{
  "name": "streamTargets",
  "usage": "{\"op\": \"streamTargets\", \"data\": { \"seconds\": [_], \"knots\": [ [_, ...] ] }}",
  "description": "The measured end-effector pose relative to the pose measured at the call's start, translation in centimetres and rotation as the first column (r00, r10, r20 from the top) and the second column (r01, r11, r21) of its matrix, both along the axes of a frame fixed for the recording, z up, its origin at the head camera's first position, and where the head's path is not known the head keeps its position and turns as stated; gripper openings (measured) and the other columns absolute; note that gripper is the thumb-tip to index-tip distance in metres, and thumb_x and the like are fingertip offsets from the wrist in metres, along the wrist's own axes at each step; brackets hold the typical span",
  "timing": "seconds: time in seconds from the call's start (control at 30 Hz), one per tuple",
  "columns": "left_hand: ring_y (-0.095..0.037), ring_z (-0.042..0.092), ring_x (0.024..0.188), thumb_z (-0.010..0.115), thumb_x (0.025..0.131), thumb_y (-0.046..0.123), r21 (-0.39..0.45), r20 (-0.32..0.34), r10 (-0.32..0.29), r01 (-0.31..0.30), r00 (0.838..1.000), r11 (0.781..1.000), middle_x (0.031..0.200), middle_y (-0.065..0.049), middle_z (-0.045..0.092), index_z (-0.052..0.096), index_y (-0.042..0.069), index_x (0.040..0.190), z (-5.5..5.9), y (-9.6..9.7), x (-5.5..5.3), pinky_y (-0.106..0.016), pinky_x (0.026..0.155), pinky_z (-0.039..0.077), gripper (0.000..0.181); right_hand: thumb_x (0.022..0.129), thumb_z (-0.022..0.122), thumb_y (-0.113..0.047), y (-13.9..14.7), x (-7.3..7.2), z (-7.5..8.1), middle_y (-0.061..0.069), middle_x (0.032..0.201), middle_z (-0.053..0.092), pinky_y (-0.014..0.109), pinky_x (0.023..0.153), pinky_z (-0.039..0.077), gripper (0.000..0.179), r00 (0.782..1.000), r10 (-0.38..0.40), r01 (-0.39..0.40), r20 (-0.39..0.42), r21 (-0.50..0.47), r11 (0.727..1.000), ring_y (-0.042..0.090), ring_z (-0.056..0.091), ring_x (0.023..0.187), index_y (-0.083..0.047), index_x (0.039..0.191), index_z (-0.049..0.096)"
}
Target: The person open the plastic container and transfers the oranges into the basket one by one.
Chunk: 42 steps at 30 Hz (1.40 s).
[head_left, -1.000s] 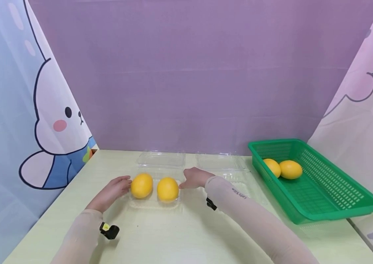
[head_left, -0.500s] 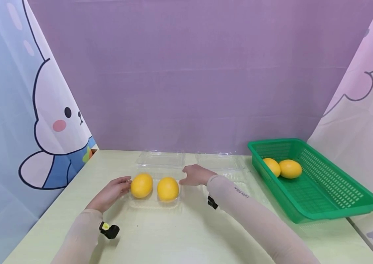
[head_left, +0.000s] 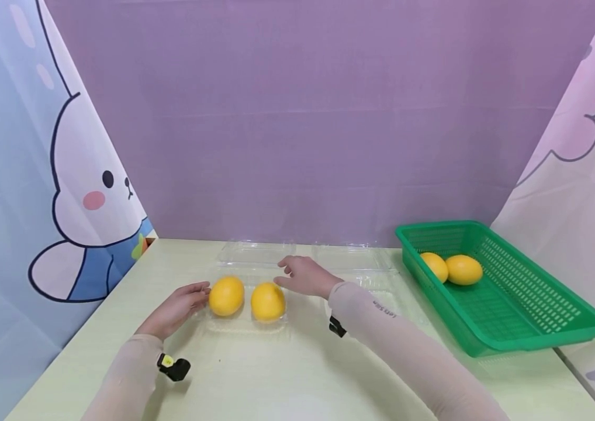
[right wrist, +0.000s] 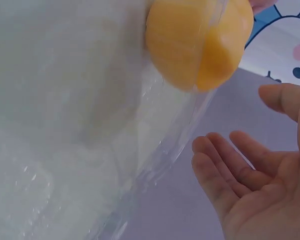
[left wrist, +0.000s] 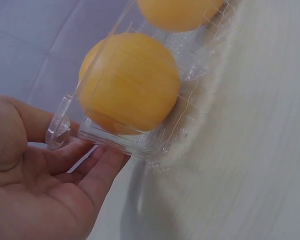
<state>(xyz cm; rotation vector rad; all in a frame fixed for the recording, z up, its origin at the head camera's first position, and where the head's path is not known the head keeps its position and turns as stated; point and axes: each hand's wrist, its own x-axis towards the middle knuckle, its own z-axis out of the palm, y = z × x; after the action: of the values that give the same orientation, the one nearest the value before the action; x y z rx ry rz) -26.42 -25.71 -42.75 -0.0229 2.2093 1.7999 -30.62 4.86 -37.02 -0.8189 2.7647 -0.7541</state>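
Two lemons, the left one [head_left: 226, 296] and the right one [head_left: 268, 302], sit side by side in a clear plastic clamshell box [head_left: 247, 327] whose lid [head_left: 257, 252] lies back behind it. My left hand [head_left: 180, 307] is at the box's left end; in the left wrist view its thumb and fingers grip the clear end wall [left wrist: 114, 142] below a lemon [left wrist: 132, 82]. Just above and right of the right lemon, my right hand [head_left: 307, 276] holds nothing. In the right wrist view its fingers are spread, apart from the lemon [right wrist: 200, 45].
A second clear clamshell box [head_left: 387, 295] stands to the right, partly behind the right sleeve, with its lid [head_left: 352, 257] folded back. At the right edge of the table [head_left: 255, 380] is a green basket [head_left: 518, 345] with two more lemons [head_left: 464, 270].
My right hand has moved left and up, from beside the right lemon to above its right side, with fingers loosening. The left hand, box and lemons stay in place.
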Motion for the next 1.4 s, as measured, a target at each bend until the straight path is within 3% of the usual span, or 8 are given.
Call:
{"op": "streamTargets", "data": {
  "seconds": [0.33,0.57,0.9,1.03,1.4],
  "knots": [
    [-0.036,0.027,0.129,0.034,0.099,0.014,0.012,-0.001,-0.006,0.006,1.000,1.000,0.143,-0.026,0.023,0.019,-0.005,0.142,0.1,-0.1,-0.1,-0.045,0.104,0.026,0.049,0.079,0.062,-0.053,-1.7,0.9,-0.9,0.005,0.123,0.054,0.032,0.086,0.046,0.069,0.998,0.026,-0.026,0.065,0.002,1.000,0.018,0.052,0.109,-0.009,0.130,0.048],
    [-0.037,0.027,0.129,0.033,0.099,0.014,0.003,-0.002,-0.013,0.014,1.000,1.000,0.143,-0.026,0.023,0.019,-0.005,0.142,0.2,0.0,-0.1,-0.046,0.104,0.026,0.049,0.075,0.064,-0.056,-2.3,1.2,-1.3,0.002,0.127,0.051,0.032,0.091,0.043,0.077,0.998,0.041,-0.043,0.041,0.058,0.997,0.018,0.047,0.113,-0.008,0.132,0.046],
    [-0.037,0.026,0.130,0.033,0.099,0.013,0.018,0.003,-0.016,0.016,1.000,1.000,0.143,-0.026,0.022,0.018,-0.006,0.142,0.1,0.0,-0.2,-0.046,0.104,0.025,0.049,0.072,0.069,-0.054,-3.2,1.9,-1.7,0.002,0.114,0.051,0.026,0.072,0.045,0.074,0.999,0.022,-0.026,0.031,0.107,0.994,0.012,0.048,0.086,-0.011,0.129,0.048],
    [-0.037,0.026,0.130,0.034,0.099,0.014,0.025,0.006,-0.015,0.015,1.000,1.000,0.144,-0.026,0.021,0.018,-0.005,0.142,0.1,-0.1,-0.1,-0.046,0.104,0.025,0.049,0.071,0.070,-0.054,-3.6,2.1,-2.0,0.002,0.112,0.049,0.026,0.070,0.046,0.078,1.000,0.001,-0.005,0.028,0.140,0.990,0.012,0.049,0.084,-0.013,0.132,0.045],
    [-0.037,0.027,0.130,0.035,0.099,0.015,0.013,0.004,-0.024,0.024,1.000,1.000,0.144,-0.026,0.021,0.016,-0.006,0.142,0.1,-0.2,-0.1,-0.046,0.104,0.026,0.051,0.068,0.073,-0.053,-4.1,2.3,-2.0,0.003,0.111,0.051,0.025,0.074,0.046,0.086,0.999,0.037,-0.031,-0.024,0.228,0.973,0.012,0.050,0.086,-0.012,0.136,0.039]
  ]
}}
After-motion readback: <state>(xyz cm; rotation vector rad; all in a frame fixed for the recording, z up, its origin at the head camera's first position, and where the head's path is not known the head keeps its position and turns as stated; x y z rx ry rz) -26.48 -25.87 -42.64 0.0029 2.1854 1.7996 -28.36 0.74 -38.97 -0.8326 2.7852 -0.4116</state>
